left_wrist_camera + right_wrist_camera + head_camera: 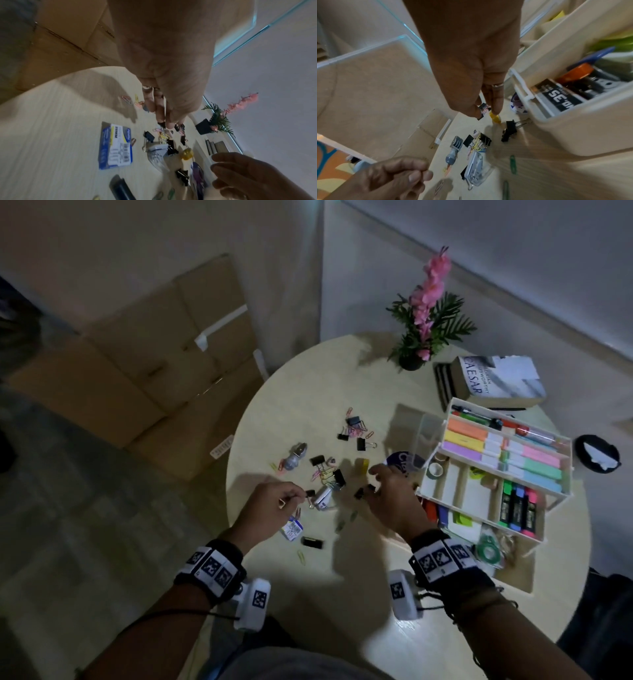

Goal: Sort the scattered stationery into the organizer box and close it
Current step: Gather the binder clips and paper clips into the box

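Observation:
Black binder clips and coloured paper clips [323, 474] lie scattered on the round pale table [308, 412]. My left hand [303, 496] pinches a small black binder clip [310, 493] just above the pile; in the left wrist view the left hand's fingertips [167, 124] close on that small clip [161, 123]. My right hand [371, 484] pinches another black binder clip [361, 493], which the right wrist view shows between thumb and finger [483, 109]. The white tiered organizer box [428, 491] stands open just right of my right hand, holding markers, sticky notes and tape.
A blue-and-white clip packet [293, 530], a black clip [312, 542] and a grey tool [296, 457] lie on the table. A potted pink flower [424, 337] and books [496, 381] stand at the back. Cardboard boxes [154, 371] sit on the floor at left.

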